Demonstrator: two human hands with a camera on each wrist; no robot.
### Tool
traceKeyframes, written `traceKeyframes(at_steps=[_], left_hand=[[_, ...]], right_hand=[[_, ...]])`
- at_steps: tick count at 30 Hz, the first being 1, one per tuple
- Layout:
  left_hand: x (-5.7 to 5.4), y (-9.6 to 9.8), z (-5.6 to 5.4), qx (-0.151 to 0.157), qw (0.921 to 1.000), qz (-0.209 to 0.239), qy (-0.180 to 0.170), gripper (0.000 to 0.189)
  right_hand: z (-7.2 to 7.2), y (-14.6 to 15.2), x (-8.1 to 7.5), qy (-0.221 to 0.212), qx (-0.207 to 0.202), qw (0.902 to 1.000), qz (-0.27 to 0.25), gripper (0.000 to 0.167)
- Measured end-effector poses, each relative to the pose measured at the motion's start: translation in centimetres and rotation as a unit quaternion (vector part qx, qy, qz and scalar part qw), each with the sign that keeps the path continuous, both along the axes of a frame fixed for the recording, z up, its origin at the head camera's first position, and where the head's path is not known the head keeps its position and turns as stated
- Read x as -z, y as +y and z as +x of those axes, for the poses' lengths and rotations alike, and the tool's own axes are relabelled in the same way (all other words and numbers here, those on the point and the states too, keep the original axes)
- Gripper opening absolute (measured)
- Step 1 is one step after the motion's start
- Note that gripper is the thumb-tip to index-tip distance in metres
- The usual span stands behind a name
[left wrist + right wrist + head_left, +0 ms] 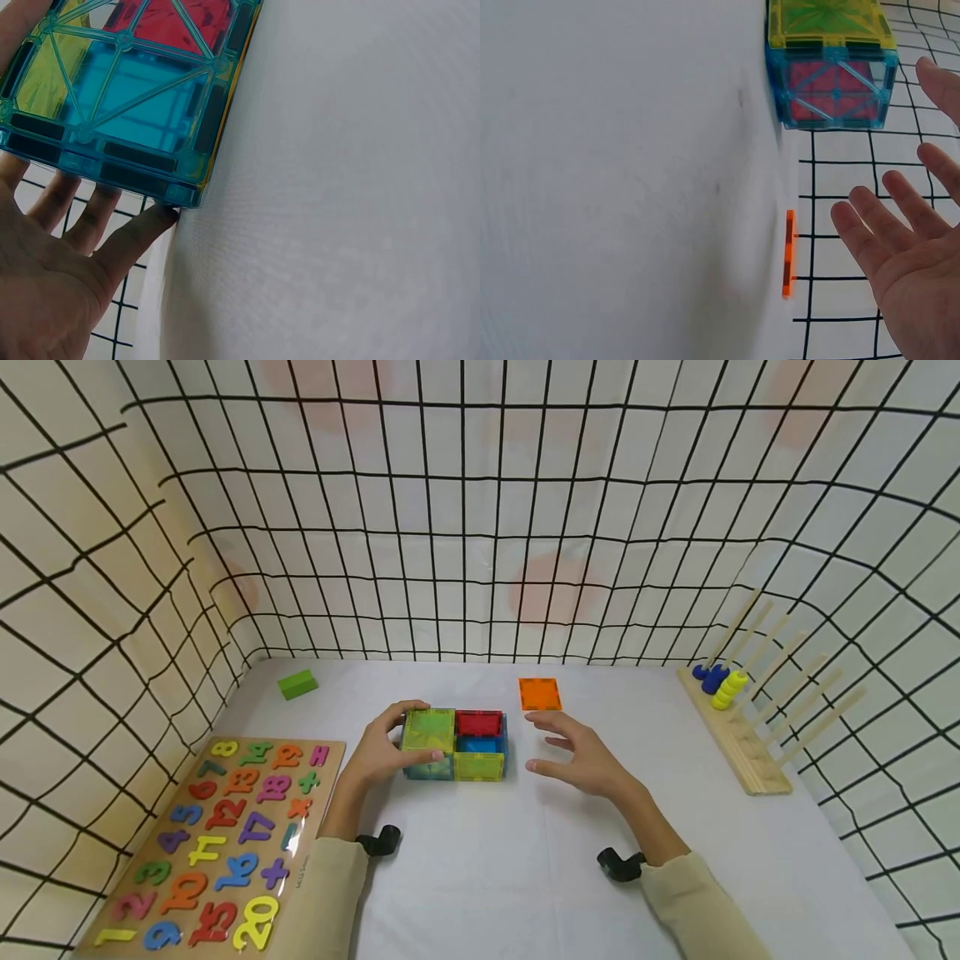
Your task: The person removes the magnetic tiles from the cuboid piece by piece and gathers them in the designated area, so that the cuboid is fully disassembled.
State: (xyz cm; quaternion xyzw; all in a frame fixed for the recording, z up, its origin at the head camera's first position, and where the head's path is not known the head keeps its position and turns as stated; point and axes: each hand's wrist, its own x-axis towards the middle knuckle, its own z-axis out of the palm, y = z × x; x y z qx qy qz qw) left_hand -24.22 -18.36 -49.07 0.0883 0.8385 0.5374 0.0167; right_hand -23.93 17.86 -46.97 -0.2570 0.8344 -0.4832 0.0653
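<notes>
A low box of translucent magnetic tiles (480, 767) sits on the white table. A yellow-green tile covers its left half; the right half is uncovered on top, showing red and blue tiles inside. My left hand (381, 752) holds the box at its left end, thumb on the near side and fingers at the far side. In the left wrist view, fingertips touch the edge of a blue tile wall (142, 97). My right hand (581, 756) hovers to the right of the box, fingers spread and holding nothing. Just beyond its fingertips lies a flat orange square tile (540, 693).
A wooden number board (213, 852) lies at the left, with a green block (297, 684) behind it. On the right stands a wooden peg board (735, 735) with blue and yellow rings. Black grid-patterned walls (480, 510) surround the table.
</notes>
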Motion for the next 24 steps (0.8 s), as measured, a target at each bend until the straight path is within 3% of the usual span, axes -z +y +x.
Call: traceKeyframes(at_steps=[7, 24], left_hand=[[-0.2, 0.0, 0.0, 0.001, 1.0, -0.004, -0.004, 0.073], [0.0, 0.1, 0.0, -0.005, 0.9999, -0.004, -0.009, 0.074]], right_hand=[[-0.1, -0.7, 0.9, -0.009, -0.009, 0.9999, -0.005, 0.072], [-0.2, -1.9, 1.3, -0.009, -0.012, 0.9997, -0.017, 0.074]])
